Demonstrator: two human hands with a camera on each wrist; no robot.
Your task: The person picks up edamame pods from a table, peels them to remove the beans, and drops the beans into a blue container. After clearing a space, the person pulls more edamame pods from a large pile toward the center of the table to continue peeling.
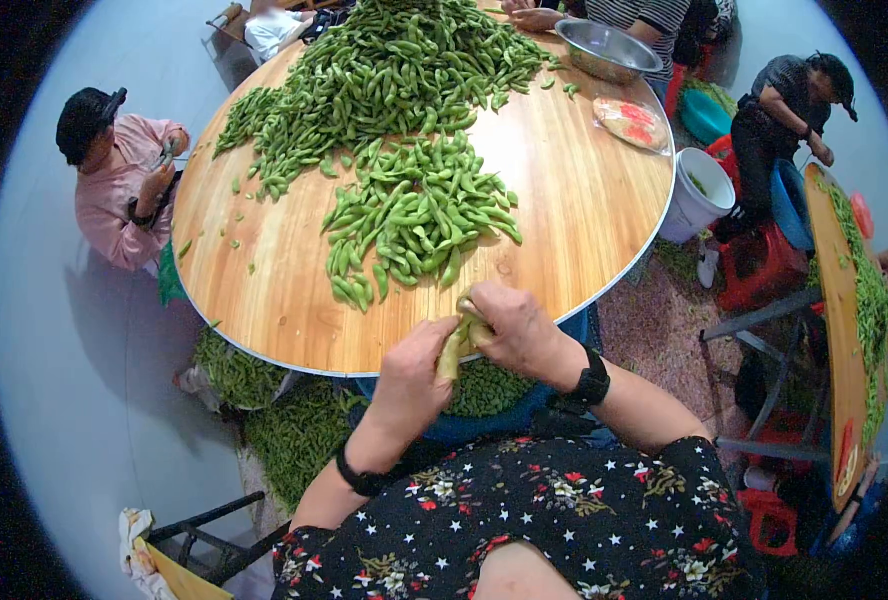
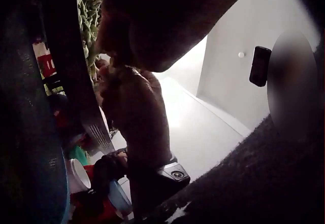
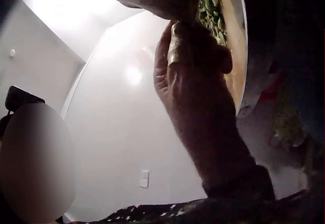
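Observation:
My left hand and right hand meet at the near edge of the round wooden table, fingers curled inward. Between them they pinch a yellow-green soybean pod, mostly covered by fingers. Seen from the left wrist, the right hand is dark against the bright wall. The right wrist view has the left hand, with a pale shiny covering on one digit. Just beyond both hands lies a small pile of green soybean pods. Below the table edge, shelled green beans fill a blue container.
A large pod heap covers the table's far side. A metal bowl and a packaged flat item sit at back right. One person in pink is at the left. Beside the table stands a white bucket.

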